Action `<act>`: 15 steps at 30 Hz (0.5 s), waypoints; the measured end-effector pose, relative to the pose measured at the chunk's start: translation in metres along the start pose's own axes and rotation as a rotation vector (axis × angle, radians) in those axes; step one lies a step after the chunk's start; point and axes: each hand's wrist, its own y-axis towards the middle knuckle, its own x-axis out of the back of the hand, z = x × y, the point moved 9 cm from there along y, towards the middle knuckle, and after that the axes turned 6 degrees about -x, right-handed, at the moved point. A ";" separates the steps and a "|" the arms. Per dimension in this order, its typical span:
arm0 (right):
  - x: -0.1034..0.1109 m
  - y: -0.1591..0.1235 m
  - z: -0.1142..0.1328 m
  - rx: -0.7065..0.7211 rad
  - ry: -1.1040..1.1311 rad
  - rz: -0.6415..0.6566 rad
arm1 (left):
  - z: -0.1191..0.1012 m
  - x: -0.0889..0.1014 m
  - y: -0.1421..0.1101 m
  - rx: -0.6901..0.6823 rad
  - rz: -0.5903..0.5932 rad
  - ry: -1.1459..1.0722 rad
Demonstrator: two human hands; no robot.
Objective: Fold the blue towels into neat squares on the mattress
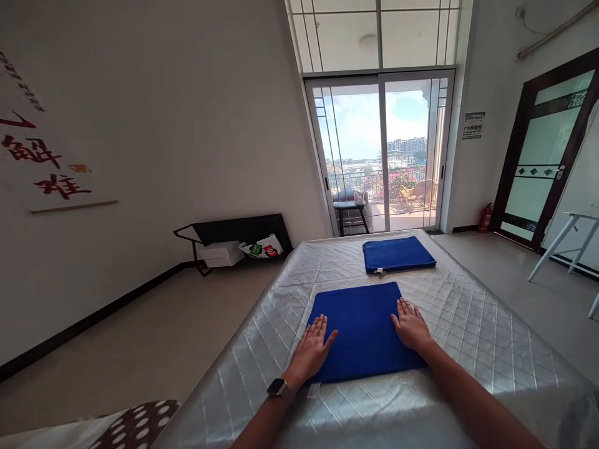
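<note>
A folded blue towel (362,330) lies flat on the silver quilted mattress (472,324) in front of me. My left hand (311,350) rests palm down on the towel's left edge, fingers stretched out, a watch on its wrist. Flat on the towel's right side lies my right hand (410,324), fingers spread. Neither hand holds anything. Farther back on the mattress sits a second folded blue towel (397,254), apart from both hands.
A black rack (234,234) with a white box and a bag leans at the left wall. Glass sliding doors (381,156) open to a balcony. A white table (573,240) stands right. A polka-dot cloth (140,424) lies at bottom left.
</note>
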 end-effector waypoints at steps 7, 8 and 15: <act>-0.003 0.007 -0.005 0.011 -0.035 0.016 | 0.027 -0.001 -0.029 0.073 -0.064 -0.021; -0.001 0.006 -0.005 0.018 -0.044 0.022 | 0.025 0.000 -0.029 0.076 -0.063 -0.026; 0.013 -0.040 -0.001 0.111 -0.071 -0.040 | 0.019 -0.002 -0.028 -0.059 -0.140 -0.044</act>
